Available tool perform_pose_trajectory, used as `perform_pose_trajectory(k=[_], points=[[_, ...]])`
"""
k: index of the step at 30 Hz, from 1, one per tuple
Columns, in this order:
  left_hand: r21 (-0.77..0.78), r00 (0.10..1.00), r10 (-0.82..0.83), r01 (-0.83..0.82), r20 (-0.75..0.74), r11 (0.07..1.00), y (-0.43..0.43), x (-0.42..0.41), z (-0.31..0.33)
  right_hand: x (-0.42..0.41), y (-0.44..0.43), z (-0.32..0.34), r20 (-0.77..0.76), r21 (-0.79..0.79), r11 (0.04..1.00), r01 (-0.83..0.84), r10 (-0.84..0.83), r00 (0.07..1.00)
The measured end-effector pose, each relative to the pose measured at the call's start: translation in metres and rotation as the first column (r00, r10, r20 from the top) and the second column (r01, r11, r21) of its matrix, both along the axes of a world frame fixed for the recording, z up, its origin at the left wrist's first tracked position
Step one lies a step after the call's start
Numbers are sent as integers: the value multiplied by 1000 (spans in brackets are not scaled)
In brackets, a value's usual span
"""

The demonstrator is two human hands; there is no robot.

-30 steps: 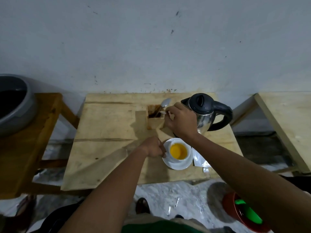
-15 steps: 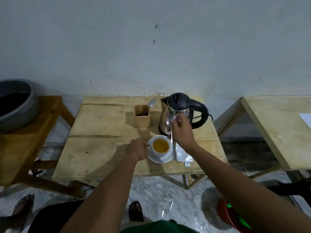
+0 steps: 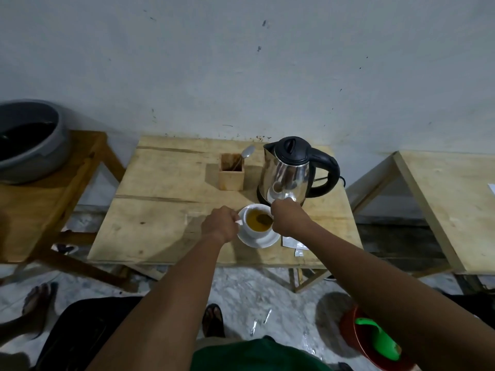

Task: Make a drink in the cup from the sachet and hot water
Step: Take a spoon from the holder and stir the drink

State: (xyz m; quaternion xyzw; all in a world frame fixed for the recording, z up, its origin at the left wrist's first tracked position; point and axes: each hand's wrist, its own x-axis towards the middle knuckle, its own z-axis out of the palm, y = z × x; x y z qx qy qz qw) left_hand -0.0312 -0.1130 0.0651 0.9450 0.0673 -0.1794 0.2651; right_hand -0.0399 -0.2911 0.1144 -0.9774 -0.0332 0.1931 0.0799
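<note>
While the left hand (image 3: 222,225) pinches the handle of the cup (image 3: 257,223) to steady it on its saucer (image 3: 263,241) near the desk's (image 3: 166,210) front edge, the right hand (image 3: 288,218), closed on a spoon (image 3: 263,219), dips it into the yellow drink, apparently to stir (the emptied sachet (image 3: 292,242) lies just beside).

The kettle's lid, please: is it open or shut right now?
Shut. The black lid sits flat on top of the steel kettle, with no gap visible, and the kettle stands upright behind the cup.
</note>
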Motion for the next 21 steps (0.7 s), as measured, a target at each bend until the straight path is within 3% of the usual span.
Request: perform_pose_trajectory(k=[6, 15, 21], points=[[-16, 999, -43, 44, 4, 999, 4, 2, 0, 1, 10, 12, 137, -237, 965, -112, 147, 980], [-17, 997, -72, 72, 1, 997, 8, 5, -4, 13, 20, 28, 110, -227, 950, -216, 245, 963], [22, 993, -120, 120, 11, 993, 9, 10, -4, 13, 27, 24, 142, -390, 811, -436, 521, 842]])
